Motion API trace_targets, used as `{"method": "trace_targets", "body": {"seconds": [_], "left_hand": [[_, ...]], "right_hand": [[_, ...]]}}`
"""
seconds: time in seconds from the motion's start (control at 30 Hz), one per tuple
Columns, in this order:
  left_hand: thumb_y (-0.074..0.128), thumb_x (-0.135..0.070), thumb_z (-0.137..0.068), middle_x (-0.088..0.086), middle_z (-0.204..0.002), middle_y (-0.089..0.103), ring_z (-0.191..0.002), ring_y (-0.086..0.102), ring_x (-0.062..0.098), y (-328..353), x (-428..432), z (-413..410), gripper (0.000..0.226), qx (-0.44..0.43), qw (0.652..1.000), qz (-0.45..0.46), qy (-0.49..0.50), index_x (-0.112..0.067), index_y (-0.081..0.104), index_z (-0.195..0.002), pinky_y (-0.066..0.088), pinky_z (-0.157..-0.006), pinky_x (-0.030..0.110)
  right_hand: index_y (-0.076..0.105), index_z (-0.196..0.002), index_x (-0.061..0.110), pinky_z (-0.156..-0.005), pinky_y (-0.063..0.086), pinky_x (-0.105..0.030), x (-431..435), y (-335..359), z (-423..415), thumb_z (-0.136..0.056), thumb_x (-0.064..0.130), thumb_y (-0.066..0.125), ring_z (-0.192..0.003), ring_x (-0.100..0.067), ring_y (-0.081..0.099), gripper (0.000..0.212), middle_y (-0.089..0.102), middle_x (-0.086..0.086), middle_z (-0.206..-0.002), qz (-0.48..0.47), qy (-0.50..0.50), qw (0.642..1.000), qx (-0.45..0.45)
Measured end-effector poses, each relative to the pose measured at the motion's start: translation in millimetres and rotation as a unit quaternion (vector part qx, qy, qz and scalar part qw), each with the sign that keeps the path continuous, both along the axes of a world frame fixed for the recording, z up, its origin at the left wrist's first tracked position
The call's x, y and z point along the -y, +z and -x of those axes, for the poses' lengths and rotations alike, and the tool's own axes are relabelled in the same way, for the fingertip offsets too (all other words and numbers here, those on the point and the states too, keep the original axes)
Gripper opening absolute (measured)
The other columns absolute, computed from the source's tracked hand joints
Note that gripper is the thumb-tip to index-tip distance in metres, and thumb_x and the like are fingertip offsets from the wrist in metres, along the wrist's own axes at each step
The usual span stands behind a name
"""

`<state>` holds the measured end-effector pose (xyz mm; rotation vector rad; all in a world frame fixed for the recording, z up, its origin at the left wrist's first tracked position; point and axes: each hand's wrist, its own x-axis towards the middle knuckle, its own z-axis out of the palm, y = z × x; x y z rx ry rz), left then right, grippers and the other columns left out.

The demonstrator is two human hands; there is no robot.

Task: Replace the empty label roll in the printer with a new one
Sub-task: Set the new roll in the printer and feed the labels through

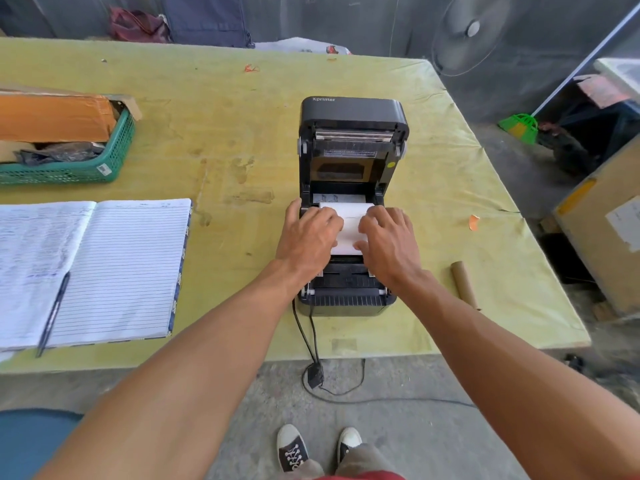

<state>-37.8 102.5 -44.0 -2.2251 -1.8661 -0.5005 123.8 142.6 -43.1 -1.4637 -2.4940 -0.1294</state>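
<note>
A black label printer (349, 292) stands on the yellow-green table with its lid (352, 112) raised. A white label roll (348, 211) lies in its open bay, with a strip of paper pulled toward me. My left hand (308, 237) rests on the roll's left side and my right hand (389, 239) on its right side. Both hands have fingers curled over the paper, pressing or gripping it. A bare brown cardboard core (463, 284) lies on the table to the right of the printer.
An open lined notebook (114, 268) with a pen (52, 315) lies at the left. A green basket (117, 147) with parcels sits far left. The printer's cables (308, 341) hang over the table's near edge. A cardboard box (602, 230) stands on the floor at the right.
</note>
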Motion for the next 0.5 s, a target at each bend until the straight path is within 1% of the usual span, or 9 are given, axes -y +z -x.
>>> {"method": "trace_targets", "body": {"seconds": [0.13, 0.23, 0.33, 0.43, 0.5], "left_hand": [[0.083, -0.003, -0.07, 0.004, -0.107, 0.069, -0.101, 0.065, 0.024, -14, 4, -4, 0.025, 0.003, 0.999, -0.03, 0.017, -0.013, 0.072, -0.09, 0.032, -0.109, 0.056], [0.083, 0.001, -0.067, 0.004, -0.106, 0.067, -0.1, 0.064, 0.024, -21, 8, -8, 0.028, -0.002, 0.998, -0.057, 0.022, -0.013, 0.071, -0.088, 0.035, -0.107, 0.056], [0.082, 0.002, -0.068, 0.007, -0.106, 0.067, -0.101, 0.064, 0.026, -23, 12, -12, 0.025, -0.005, 0.997, -0.066, 0.027, -0.011, 0.071, -0.086, 0.037, -0.104, 0.057], [0.081, 0.0, -0.07, 0.011, -0.114, 0.068, -0.11, 0.063, 0.03, -27, 20, -13, 0.015, -0.024, 0.998, -0.057, 0.025, -0.009, 0.07, -0.075, 0.036, -0.105, 0.058], [0.078, -0.001, -0.073, 0.012, -0.12, 0.066, -0.117, 0.059, 0.031, -28, 26, -12, 0.011, -0.04, 0.998, -0.035, 0.017, -0.008, 0.07, -0.07, 0.035, -0.105, 0.057]], "right_hand": [[0.072, -0.093, 0.009, -0.095, 0.045, -0.053, 4, -6, -9, -0.083, 0.014, 0.076, -0.108, -0.037, 0.056, 0.012, 0.063, -0.011, -0.114, -0.027, 0.019, 0.999, -0.006], [0.074, -0.089, 0.012, -0.098, 0.043, -0.059, 8, -9, -13, -0.075, 0.013, 0.083, -0.112, -0.036, 0.057, 0.016, 0.063, -0.01, -0.118, -0.026, 0.015, 0.999, 0.018], [0.074, -0.082, 0.013, -0.096, 0.043, -0.062, 13, -11, -12, -0.066, 0.01, 0.088, -0.109, -0.036, 0.058, 0.021, 0.063, -0.01, -0.117, -0.021, 0.007, 0.999, 0.037], [0.074, -0.075, 0.013, -0.097, 0.039, -0.063, 18, -12, -12, -0.058, 0.007, 0.088, -0.111, -0.039, 0.055, 0.023, 0.061, -0.012, -0.121, -0.006, 0.003, 0.999, 0.052], [0.075, -0.073, 0.012, -0.097, 0.039, -0.063, 25, -13, -13, -0.056, 0.006, 0.087, -0.112, -0.039, 0.054, 0.023, 0.059, -0.014, -0.125, 0.004, 0.006, 0.998, 0.068]]}}
